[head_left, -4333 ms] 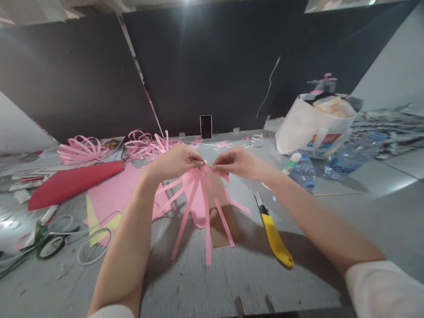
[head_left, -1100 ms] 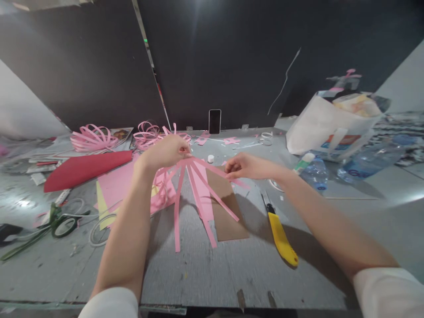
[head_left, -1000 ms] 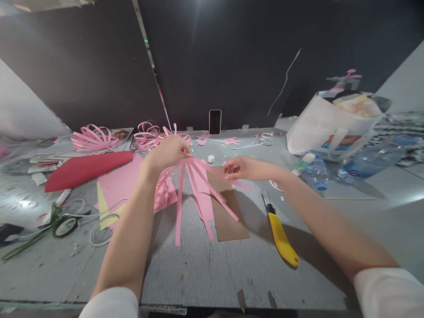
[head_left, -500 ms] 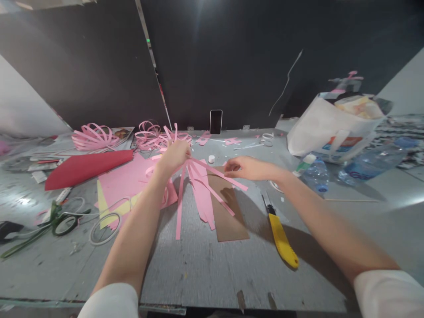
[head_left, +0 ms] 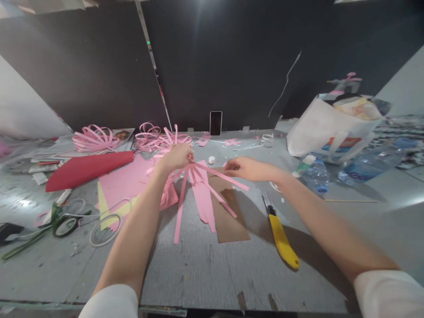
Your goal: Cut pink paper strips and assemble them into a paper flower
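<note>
The left hand [head_left: 177, 157] pinched the gathered top of the pink paper strips [head_left: 195, 187], which fanned toward the person over the brown card [head_left: 228, 216], while the right hand [head_left: 245, 169], nearer the card's far edge, gripped 1 strip.

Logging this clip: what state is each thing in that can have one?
Left hand: pinched shut on the pink strips, which fan downward.
Right hand: fingers curled, pinching one strip's end.
Knife: lying flat, untouched.
Scissors: lying flat.
Phone: upright, screen dark.
Bag: open, filled.
</note>
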Action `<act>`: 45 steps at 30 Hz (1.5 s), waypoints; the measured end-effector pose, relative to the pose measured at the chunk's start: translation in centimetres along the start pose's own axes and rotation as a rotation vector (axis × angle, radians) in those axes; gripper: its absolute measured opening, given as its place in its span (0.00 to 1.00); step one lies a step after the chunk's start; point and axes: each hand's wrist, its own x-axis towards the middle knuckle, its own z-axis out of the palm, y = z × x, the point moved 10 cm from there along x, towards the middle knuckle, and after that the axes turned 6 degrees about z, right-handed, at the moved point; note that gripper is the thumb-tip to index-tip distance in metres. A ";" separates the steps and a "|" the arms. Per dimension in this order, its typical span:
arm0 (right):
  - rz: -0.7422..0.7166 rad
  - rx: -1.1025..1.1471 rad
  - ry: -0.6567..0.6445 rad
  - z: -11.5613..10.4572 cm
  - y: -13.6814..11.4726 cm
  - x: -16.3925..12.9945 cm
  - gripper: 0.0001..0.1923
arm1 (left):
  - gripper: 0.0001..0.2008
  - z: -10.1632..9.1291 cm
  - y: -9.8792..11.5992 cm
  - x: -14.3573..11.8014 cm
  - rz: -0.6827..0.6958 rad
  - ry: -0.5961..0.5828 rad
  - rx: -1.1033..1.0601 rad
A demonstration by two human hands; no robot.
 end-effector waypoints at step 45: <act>-0.176 0.417 0.225 0.1 -4.0 -0.4 0.20 | 0.08 -4.1 9.4 -2.7 0.228 -0.023 -0.420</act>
